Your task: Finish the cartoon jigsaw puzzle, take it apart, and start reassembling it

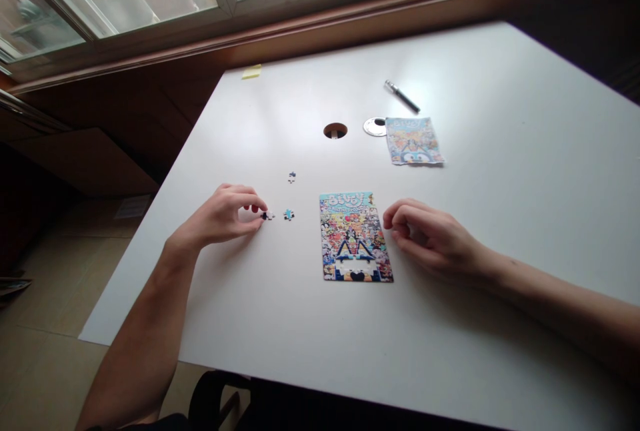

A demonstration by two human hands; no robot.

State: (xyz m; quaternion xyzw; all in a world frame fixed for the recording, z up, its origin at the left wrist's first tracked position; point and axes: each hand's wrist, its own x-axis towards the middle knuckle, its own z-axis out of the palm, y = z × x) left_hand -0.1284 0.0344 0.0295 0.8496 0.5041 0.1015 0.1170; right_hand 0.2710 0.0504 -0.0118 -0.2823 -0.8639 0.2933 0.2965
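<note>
My left hand (225,214) is closed in a pinch, thumb and index finger on the edge of a black-and-white jigsaw piece (269,216) at table level. Just right of that lies a blue jigsaw piece (289,215), and a dark blue and white piece (292,177) lies farther back. A colourful jigsaw puzzle (353,227) lies flat between my hands, with a whitish gap in its lower part, above a black nose shape. Loosely curled, my right hand (433,234) rests on the table by the puzzle's right edge; nothing shows in its fingers.
On the white table (280,324), a printed picture sheet (414,141) partly overlaps a round silvery cover (374,127). Left of them is a cable hole (335,131). A dark pen (402,96) lies behind, and a yellow sticky note (251,72) sits at the back-left edge, near the window.
</note>
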